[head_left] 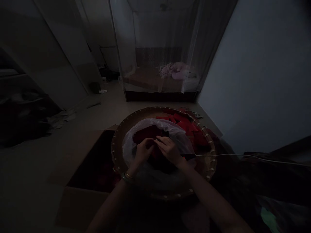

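In the dim head view, my left hand [144, 149] and my right hand [168, 148] meet fingertip to fingertip over a clear plastic bag [131, 137]. Both are closed in a pinch, on something too small and dark to make out. Dark red pieces [145, 133] lie inside the bag's open mouth, just beyond the fingers. The bag rests in a wide round woven basket [118, 129]. More bright red pieces [183, 123], flat and folded-looking, are heaped at the basket's far right.
A dark device with a small red light [189, 156] lies by my right wrist, its white cable [225, 154] running right. An open cardboard box [80, 194] stands at the left. Beyond are a netted bed [145, 77] and a white wall [262, 81] at the right.
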Demonstrator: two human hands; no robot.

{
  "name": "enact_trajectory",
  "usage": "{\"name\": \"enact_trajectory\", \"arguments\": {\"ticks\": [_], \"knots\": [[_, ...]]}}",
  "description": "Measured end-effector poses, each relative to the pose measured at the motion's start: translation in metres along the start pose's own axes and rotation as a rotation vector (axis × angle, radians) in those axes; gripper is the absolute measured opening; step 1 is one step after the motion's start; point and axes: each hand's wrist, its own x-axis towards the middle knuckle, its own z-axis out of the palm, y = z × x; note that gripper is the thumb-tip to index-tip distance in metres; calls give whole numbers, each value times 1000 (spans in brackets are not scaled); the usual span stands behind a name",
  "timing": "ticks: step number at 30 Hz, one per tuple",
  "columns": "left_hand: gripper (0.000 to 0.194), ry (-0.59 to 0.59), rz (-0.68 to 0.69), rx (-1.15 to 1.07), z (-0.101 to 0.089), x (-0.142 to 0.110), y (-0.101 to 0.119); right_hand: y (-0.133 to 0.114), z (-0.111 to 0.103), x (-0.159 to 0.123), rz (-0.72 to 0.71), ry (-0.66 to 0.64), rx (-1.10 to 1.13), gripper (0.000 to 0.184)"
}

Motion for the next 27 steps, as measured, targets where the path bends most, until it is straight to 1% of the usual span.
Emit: {"name": "enact_trajectory", "arguments": {"ticks": [3, 5, 7, 9, 11, 12, 15, 17, 18, 22, 27], "knots": [[27, -9, 23, 64, 0, 0, 2, -1, -2, 1, 76, 41, -3, 23], [26, -20, 75, 107, 0, 0, 3, -2, -7, 7, 118, 32, -39, 16], [24, -24, 132, 124, 0, 1, 4, -2, -12, 12, 91, -13, -65, 11], [23, -25, 158, 119, -1, 1, 3, -1, -16, 14, 43, -37, -36, 12], [23, -33, 118, 120, -3, 1, -1, 2, -19, 13, 50, -9, 44, 13], [22, -41, 74, 131, -4, 1, -3, 4, -19, 11, 87, 20, 87, 12], [18, -75, -63, 179, -6, -1, -11, 9, -17, 5, 256, 87, 181, 8], [16, -93, -92, 180, -6, -2, -15, 11, -15, 1, 332, 91, 206, 4], [16, -95, -91, 172, -6, -2, -16, 11, -15, 0, 346, 93, 210, 6], [18, -88, -89, 126, -6, -2, -19, 12, -17, -1, 333, 152, 202, 14], [16, -91, -124, 144, -9, -2, -23, 13, -21, -1, 285, 198, 185, 12]]}}
